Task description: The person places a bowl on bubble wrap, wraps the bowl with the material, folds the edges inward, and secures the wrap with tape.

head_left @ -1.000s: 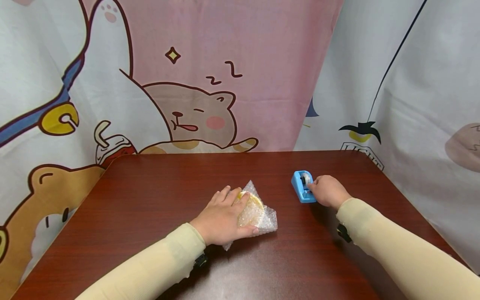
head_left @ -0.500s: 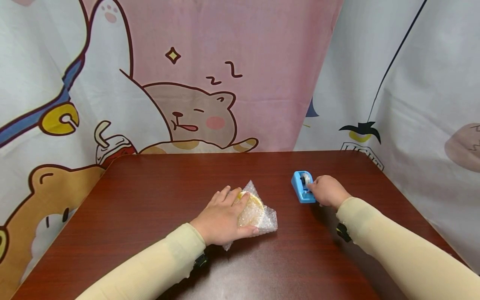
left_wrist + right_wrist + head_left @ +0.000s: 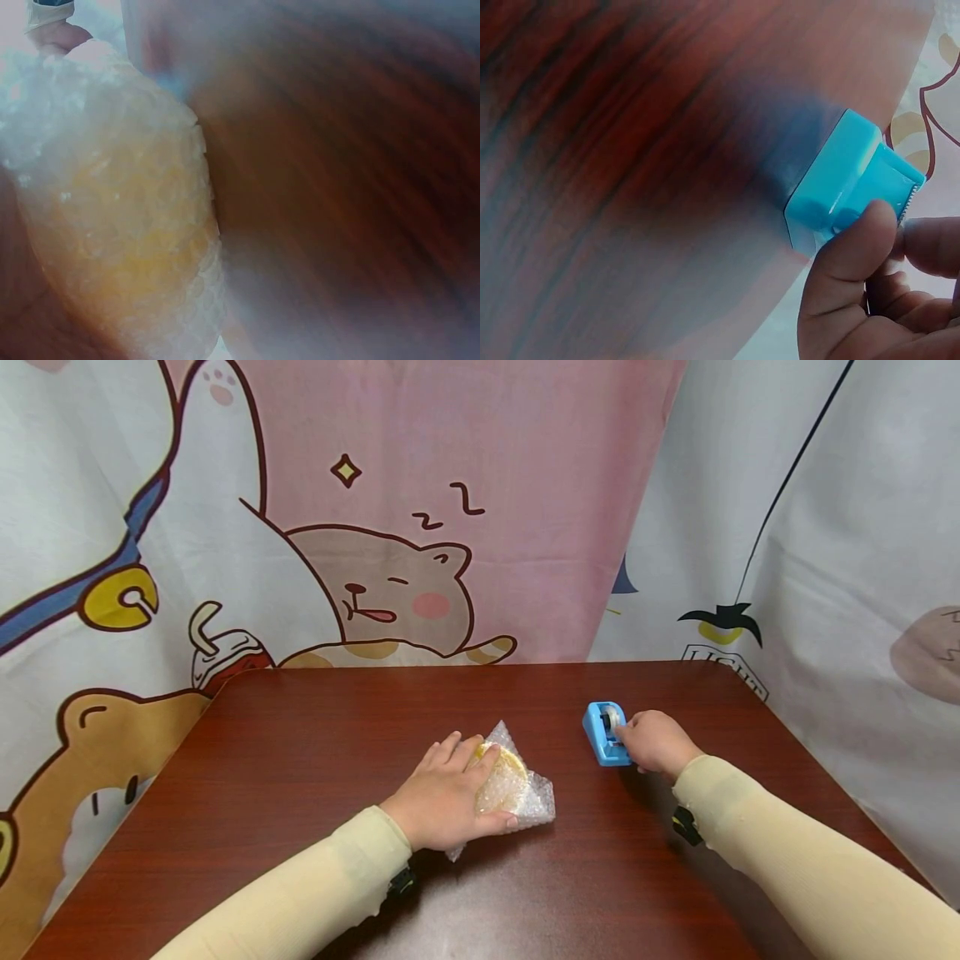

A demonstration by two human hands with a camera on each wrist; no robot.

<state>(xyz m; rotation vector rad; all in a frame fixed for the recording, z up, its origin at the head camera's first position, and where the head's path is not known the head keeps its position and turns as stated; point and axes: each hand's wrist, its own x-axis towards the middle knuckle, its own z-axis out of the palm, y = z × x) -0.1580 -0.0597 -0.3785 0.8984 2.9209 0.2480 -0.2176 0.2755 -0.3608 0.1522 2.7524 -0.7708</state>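
A bubble-wrapped bundle lies on the table, with something round and yellow-rimmed showing through the wrap. My left hand rests on it palm down, fingers spread and straight. In the left wrist view the wrapped bundle fills the left side, under the palm. To the right stands a blue tape dispenser with a roll of clear tape. My right hand is at its cutter end. In the right wrist view, thumb and forefinger pinch at the dispenser's toothed edge; the tape end is mostly hidden between them.
The reddish-brown wooden table extends around both hands. A cloth curtain with cartoon animals hangs right behind its far edge and along both sides. Dark wrist cameras show under both cream sleeves.
Almost nothing moves. The left hand stays on the bundle; a fingertip of the right hand shows slightly more below the dispenser than a second ago.
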